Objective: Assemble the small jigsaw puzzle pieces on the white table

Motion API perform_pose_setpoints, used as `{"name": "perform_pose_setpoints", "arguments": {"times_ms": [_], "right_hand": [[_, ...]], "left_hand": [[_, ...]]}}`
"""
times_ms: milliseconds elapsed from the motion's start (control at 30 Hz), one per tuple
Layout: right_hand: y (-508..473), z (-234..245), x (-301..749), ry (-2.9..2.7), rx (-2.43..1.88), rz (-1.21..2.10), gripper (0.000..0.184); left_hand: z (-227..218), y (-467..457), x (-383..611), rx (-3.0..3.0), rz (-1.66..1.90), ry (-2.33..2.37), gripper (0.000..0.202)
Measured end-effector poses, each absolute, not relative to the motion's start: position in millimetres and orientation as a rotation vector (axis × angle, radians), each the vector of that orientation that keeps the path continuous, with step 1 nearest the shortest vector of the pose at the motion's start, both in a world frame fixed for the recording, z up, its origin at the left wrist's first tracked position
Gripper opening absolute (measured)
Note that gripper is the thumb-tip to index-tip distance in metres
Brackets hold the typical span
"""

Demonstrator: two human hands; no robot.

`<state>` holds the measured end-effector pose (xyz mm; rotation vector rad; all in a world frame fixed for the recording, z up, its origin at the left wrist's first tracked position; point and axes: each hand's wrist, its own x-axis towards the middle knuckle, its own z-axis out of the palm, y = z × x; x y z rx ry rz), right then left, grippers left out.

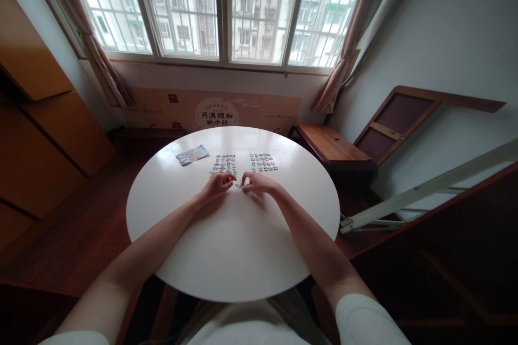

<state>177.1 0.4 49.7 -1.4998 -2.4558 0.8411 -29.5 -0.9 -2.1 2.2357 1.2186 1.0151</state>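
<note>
Small jigsaw puzzle pieces lie on the white table in two spaced-out groups, a left group (225, 161) and a right group (264, 161). Just in front of them, my right hand (258, 182) has its thumb and fingers closed at a small cluster of pieces (239, 185), pinching a puzzle piece there. My left hand (219, 185) is at the near edge of the left group, its fingers curled together and pointing at the cluster. Whatever may be between those left fingertips is too small to make out.
A colourful printed picture sheet (192, 154) lies at the back left of the round white table (238, 259). Beyond the table's right edge stands a wooden bench (334, 143). Orange cabinets (52, 129) line the left side, and a barred window is ahead.
</note>
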Motion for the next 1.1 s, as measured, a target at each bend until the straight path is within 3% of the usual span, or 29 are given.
{"name": "perform_pose_setpoints", "arguments": {"times_ms": [233, 400, 567, 833, 1100], "right_hand": [[7, 38, 176, -2.355, -1.503, 0.87, 0.023], [12, 33, 178, -2.105, -1.437, 1.169, 0.015], [15, 32, 180, -1.699, -1.181, 1.565, 0.034], [17, 26, 180, -1.451, -0.977, 1.705, 0.038], [17, 19, 183, -1.54, -0.958, 1.717, 0.037]], "left_hand": [[-3, 0, -29, 2.213, 1.009, 1.188, 0.025], [-7, 3, -31, 2.185, 0.994, 1.16, 0.026], [-11, 5, -31, 2.152, 1.048, 1.131, 0.02], [-10, 5, -29, 2.048, 1.118, 1.058, 0.026], [-10, 4, -30, 2.045, 1.109, 1.037, 0.029]]}}
